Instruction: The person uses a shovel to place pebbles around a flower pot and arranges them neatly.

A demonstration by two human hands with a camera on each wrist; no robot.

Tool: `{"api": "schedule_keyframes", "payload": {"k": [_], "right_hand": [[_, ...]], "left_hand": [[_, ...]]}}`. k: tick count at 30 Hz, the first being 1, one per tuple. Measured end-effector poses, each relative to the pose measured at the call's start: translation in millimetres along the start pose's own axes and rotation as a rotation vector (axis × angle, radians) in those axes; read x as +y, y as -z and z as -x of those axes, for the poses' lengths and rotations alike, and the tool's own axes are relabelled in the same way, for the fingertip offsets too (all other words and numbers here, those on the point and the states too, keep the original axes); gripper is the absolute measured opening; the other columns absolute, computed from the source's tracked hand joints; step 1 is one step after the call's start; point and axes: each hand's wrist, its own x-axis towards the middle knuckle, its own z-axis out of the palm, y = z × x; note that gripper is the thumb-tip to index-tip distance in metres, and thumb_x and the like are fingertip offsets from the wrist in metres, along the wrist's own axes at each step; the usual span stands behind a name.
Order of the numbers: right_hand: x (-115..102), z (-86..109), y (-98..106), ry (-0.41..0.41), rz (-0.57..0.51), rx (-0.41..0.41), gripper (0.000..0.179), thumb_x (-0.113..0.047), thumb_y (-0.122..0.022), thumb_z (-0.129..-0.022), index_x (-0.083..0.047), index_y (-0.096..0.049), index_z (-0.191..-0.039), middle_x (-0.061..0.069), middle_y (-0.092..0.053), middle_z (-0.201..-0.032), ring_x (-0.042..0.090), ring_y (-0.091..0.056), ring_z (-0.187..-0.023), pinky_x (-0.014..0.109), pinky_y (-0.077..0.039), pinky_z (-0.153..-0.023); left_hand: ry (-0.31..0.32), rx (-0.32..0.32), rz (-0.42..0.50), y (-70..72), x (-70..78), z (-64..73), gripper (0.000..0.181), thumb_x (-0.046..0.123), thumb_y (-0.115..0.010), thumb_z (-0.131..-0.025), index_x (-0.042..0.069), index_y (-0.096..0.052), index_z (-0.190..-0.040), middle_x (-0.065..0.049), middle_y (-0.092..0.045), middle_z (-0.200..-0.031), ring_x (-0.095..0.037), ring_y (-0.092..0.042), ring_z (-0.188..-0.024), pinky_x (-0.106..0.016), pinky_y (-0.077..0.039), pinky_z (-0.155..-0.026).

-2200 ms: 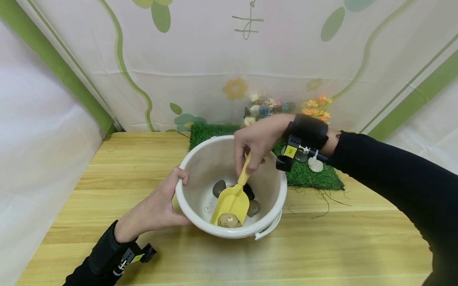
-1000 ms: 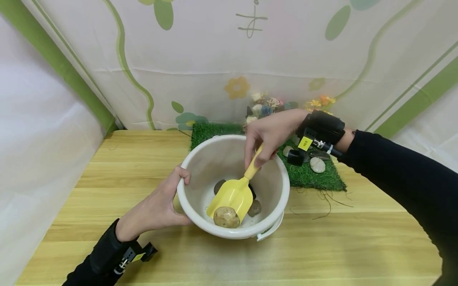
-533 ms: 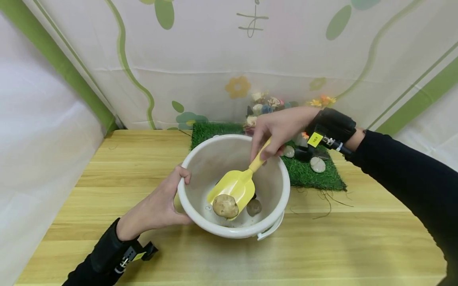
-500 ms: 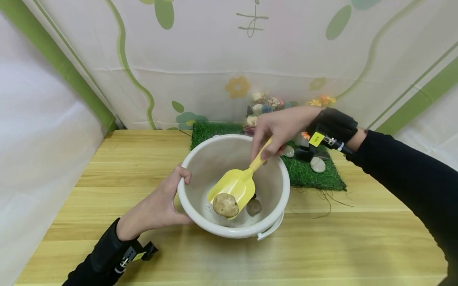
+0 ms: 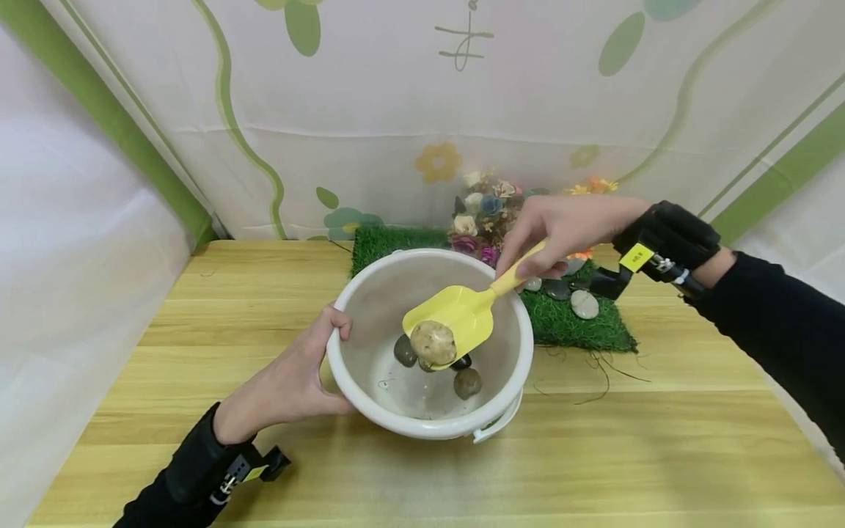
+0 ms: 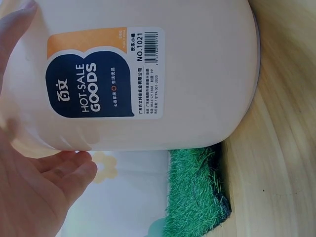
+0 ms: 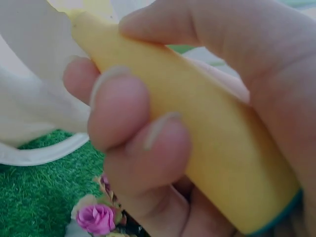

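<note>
A white plastic bucket stands on the table, and my left hand grips its left rim. In the left wrist view, that hand's fingers and thumb lie against the bucket's side, beside a printed label. My right hand holds the yellow handle of a toy shovel, fingers curled round it. On the shovel's blade sits a tan stone, above the bucket's opening. Several darker stones lie on the bucket's floor, among them a grey-brown stone and a grey stone.
Behind the bucket lies a mat of artificial grass with artificial flowers and several stones, one of them a white stone. The bucket's white handle hangs at its front right. A printed curtain closes the back.
My right hand has moved up and to the right, raising the shovel with the tan stone off the bucket's floor. More of the stones below now show. My left hand has stayed on the rim.
</note>
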Motion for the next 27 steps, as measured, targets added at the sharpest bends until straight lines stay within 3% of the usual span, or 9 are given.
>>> {"api": "schedule_keyframes", "payload": {"k": [8, 13, 19, 27], "right_hand": [[19.9, 33.6, 3.5, 0.033, 0.057, 0.085, 0.027, -0.002, -0.054, -0.090, -0.014, -0.065, -0.111, 0.000, -0.062, -0.076, 0.014, -0.048, -0.046, 0.030, -0.044, -0.041], [29.1, 53.9, 5.1, 0.068, 0.049, 0.112, 0.031, 0.005, -0.052, -0.089, -0.008, -0.063, -0.115, -0.001, -0.060, -0.071, 0.013, -0.047, -0.044, 0.029, -0.044, -0.040], [37.0, 86.3, 1.7, -0.026, 0.029, 0.188, 0.033, 0.008, -0.050, -0.088, -0.005, -0.061, -0.116, -0.001, -0.056, -0.064, 0.013, -0.047, -0.045, 0.030, -0.043, -0.041], [53.7, 124.7, -3.1, -0.136, -0.060, 0.304, 0.032, 0.010, -0.048, -0.089, 0.001, -0.057, -0.119, 0.006, -0.056, -0.066, 0.018, -0.048, -0.049, 0.033, -0.042, -0.040]], "left_hand": [[-0.011, -0.005, 0.020, 0.4, 3.8, -3.7, 0.073, 0.032, -0.084, -0.061, 0.008, -0.029, -0.101, -0.011, -0.036, -0.125, -0.027, -0.045, -0.109, -0.034, -0.050, -0.071], [-0.017, 0.003, 0.025, 3.2, 22.4, -8.4, 0.070, 0.022, -0.085, -0.059, 0.008, -0.029, -0.099, -0.015, -0.038, -0.122, -0.027, -0.046, -0.108, -0.037, -0.050, -0.071], [-0.028, -0.004, 0.037, 6.2, 40.0, -14.1, 0.068, 0.014, -0.084, -0.058, 0.008, -0.029, -0.096, -0.014, -0.037, -0.122, -0.023, -0.045, -0.108, -0.037, -0.051, -0.069], [-0.002, -0.005, 0.023, -0.2, 6.6, -4.3, 0.072, 0.031, -0.084, -0.061, 0.010, -0.029, -0.101, -0.011, -0.036, -0.126, -0.027, -0.044, -0.111, -0.035, -0.050, -0.072]]}}
